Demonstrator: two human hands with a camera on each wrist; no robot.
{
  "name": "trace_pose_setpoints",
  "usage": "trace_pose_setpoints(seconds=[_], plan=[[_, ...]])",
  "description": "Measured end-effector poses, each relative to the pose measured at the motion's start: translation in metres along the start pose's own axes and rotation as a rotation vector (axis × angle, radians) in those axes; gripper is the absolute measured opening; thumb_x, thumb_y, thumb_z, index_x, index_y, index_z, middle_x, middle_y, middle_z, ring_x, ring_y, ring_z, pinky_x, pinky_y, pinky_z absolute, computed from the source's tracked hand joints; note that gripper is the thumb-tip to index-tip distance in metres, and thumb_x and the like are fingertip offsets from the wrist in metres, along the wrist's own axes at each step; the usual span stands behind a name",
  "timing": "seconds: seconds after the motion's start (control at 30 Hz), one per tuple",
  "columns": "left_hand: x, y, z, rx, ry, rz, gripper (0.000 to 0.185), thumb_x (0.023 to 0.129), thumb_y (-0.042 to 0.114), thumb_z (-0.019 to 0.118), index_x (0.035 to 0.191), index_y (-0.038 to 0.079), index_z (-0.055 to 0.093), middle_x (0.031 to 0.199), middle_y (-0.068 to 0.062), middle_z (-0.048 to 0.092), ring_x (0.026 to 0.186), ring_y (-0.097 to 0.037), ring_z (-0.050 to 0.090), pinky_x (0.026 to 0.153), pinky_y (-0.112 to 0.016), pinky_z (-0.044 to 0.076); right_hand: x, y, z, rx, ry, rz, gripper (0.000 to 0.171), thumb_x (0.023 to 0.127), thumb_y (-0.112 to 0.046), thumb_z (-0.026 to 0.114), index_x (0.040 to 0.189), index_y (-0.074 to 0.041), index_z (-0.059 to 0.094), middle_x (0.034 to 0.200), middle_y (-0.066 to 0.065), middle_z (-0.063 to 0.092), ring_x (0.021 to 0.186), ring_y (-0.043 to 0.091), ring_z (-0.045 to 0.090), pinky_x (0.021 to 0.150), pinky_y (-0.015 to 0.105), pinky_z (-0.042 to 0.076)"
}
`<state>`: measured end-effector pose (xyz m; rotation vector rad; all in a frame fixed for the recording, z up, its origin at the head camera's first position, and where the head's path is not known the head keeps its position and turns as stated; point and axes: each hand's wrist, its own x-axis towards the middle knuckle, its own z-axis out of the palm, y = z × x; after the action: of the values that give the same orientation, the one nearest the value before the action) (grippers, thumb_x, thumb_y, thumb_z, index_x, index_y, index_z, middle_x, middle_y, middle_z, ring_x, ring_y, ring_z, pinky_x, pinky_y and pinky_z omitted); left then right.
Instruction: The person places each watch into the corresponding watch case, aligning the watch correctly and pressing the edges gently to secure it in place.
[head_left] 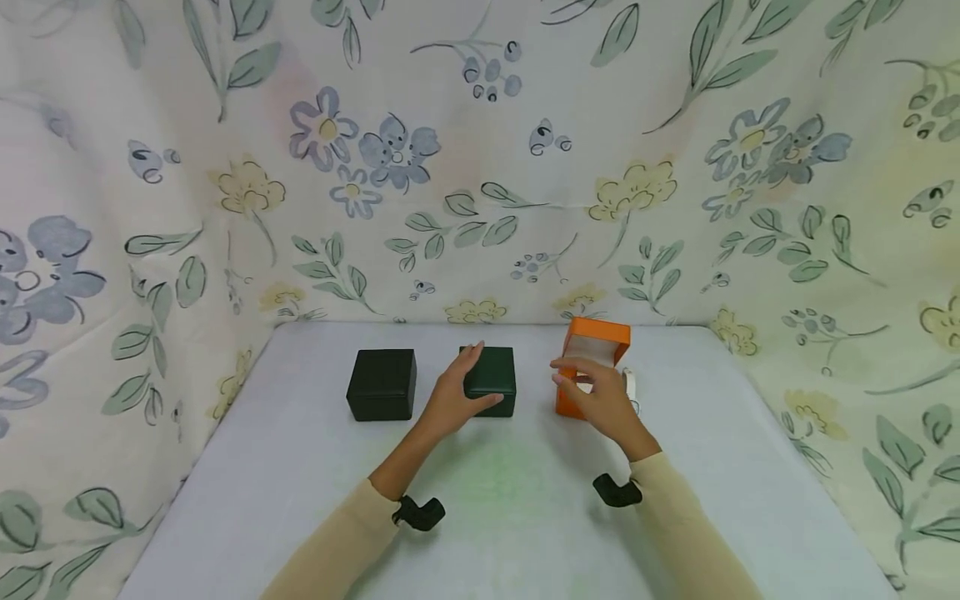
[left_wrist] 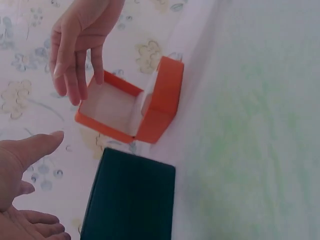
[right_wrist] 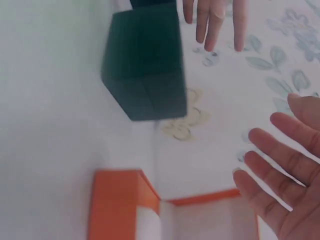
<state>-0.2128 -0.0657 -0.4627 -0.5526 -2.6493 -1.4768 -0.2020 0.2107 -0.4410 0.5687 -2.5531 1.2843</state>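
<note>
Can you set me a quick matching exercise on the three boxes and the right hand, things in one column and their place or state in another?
Things:
1. orange box
2. middle dark green box
3. far-left dark green box
4. right hand

Place or state:
A. closed, standing alone with no hand on it
B. lid standing open, pale lining showing
C. fingers spread, holding nothing, just in front of the orange box
D. closed, with the left hand resting against it

Pairs: 1-B, 2-D, 3-A, 4-C
</note>
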Motion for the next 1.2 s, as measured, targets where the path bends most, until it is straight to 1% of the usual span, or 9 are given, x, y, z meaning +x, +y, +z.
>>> trace_pose_setpoints(seconds=[0.1, 0.23, 0.27, 0.47, 0.5, 0.83, 0.93, 1.1, 1.2], plan=[[0.004, 0.008, 0.007, 0.021, -0.028, 0.035, 0.091, 0.087, 0.029, 0.083, 0.161, 0.019, 0.031, 0.166, -0.015, 0.024, 0.151, -0.036, 0.024, 0.117, -0.057, 0.033, -0.005, 0.000, -0.013, -0.018, 0.021, -0.003, 0.027, 0.099, -0.023, 0.069, 0.121, -0.009, 0.074, 0.118, 0.007, 0.073, 0.107, 0.032, 0.068, 0.089, 0.056, 0.057], [0.010, 0.016, 0.017, 0.075, -0.063, 0.082, 0.085, 0.088, 0.031, 0.083, 0.159, 0.020, 0.037, 0.163, -0.014, 0.030, 0.149, -0.035, 0.031, 0.115, -0.057, 0.037, -0.012, 0.003, -0.029, -0.067, 0.059, 0.033, 0.025, 0.100, -0.026, 0.068, 0.119, -0.011, 0.075, 0.115, 0.006, 0.074, 0.102, 0.028, 0.069, 0.084, 0.049, 0.059], [0.011, 0.017, 0.019, 0.086, -0.070, 0.096, 0.083, 0.088, 0.031, 0.082, 0.158, 0.019, 0.039, 0.162, -0.014, 0.032, 0.148, -0.035, 0.032, 0.114, -0.056, 0.038, -0.014, 0.003, -0.033, -0.072, 0.069, 0.045, 0.025, 0.100, -0.027, 0.068, 0.118, -0.012, 0.075, 0.114, 0.005, 0.074, 0.101, 0.028, 0.069, 0.079, 0.046, 0.060], [0.020, 0.021, 0.034, 0.130, -0.096, 0.171, 0.079, 0.087, 0.030, 0.083, 0.155, 0.016, 0.045, 0.158, -0.014, 0.040, 0.145, -0.034, 0.039, 0.113, -0.053, 0.040, -0.023, 0.012, -0.052, -0.115, 0.128, 0.063, 0.025, 0.101, -0.027, 0.066, 0.117, -0.010, 0.075, 0.112, 0.006, 0.074, 0.103, 0.028, 0.068, 0.079, 0.020, 0.056], [0.022, 0.021, 0.036, 0.136, -0.101, 0.178, 0.079, 0.087, 0.031, 0.083, 0.155, 0.016, 0.044, 0.159, -0.013, 0.040, 0.145, -0.034, 0.039, 0.114, -0.053, 0.040, -0.024, 0.014, -0.054, -0.126, 0.138, 0.059, 0.026, 0.101, -0.027, 0.066, 0.117, -0.009, 0.075, 0.112, 0.006, 0.074, 0.105, 0.028, 0.068, 0.082, 0.017, 0.053], [0.042, 0.028, 0.057, 0.225, -0.182, 0.192, 0.081, 0.088, 0.034, 0.082, 0.157, 0.020, 0.041, 0.160, -0.010, 0.039, 0.146, -0.030, 0.038, 0.115, -0.050, 0.040, -0.037, 0.034, -0.076, -0.185, 0.221, 0.120, 0.028, 0.102, -0.029, 0.065, 0.115, -0.007, 0.076, 0.113, 0.009, 0.074, 0.100, 0.013, 0.067, 0.075, 0.006, 0.049], [0.048, 0.033, 0.064, 0.250, -0.210, 0.189, 0.082, 0.088, 0.033, 0.082, 0.158, 0.020, 0.040, 0.160, -0.009, 0.039, 0.146, -0.029, 0.039, 0.115, -0.048, 0.040, -0.041, 0.042, -0.080, -0.225, 0.235, 0.164, 0.030, 0.102, -0.030, 0.064, 0.114, -0.005, 0.075, 0.111, 0.010, 0.074, 0.100, 0.018, 0.067, 0.077, 0.009, 0.050], [0.056, 0.039, 0.075, 0.276, -0.237, 0.216, 0.082, 0.088, 0.034, 0.082, 0.156, 0.013, 0.042, 0.157, -0.010, 0.043, 0.143, -0.027, 0.043, 0.114, -0.044, 0.042, -0.046, 0.055, -0.082, -0.259, 0.232, 0.236, 0.030, 0.102, -0.026, 0.064, 0.113, -0.001, 0.074, 0.104, 0.016, 0.075, 0.097, 0.033, 0.067, 0.082, 0.037, 0.053], [0.061, 0.041, 0.081, 0.276, -0.248, 0.223, 0.080, 0.087, 0.032, 0.083, 0.154, 0.010, 0.045, 0.155, -0.010, 0.046, 0.140, -0.025, 0.046, 0.113, -0.040, 0.044, -0.048, 0.064, -0.082, -0.265, 0.214, 0.281, 0.029, 0.101, -0.024, 0.066, 0.112, 0.001, 0.074, 0.101, 0.017, 0.075, 0.096, 0.035, 0.068, 0.081, 0.044, 0.052]])
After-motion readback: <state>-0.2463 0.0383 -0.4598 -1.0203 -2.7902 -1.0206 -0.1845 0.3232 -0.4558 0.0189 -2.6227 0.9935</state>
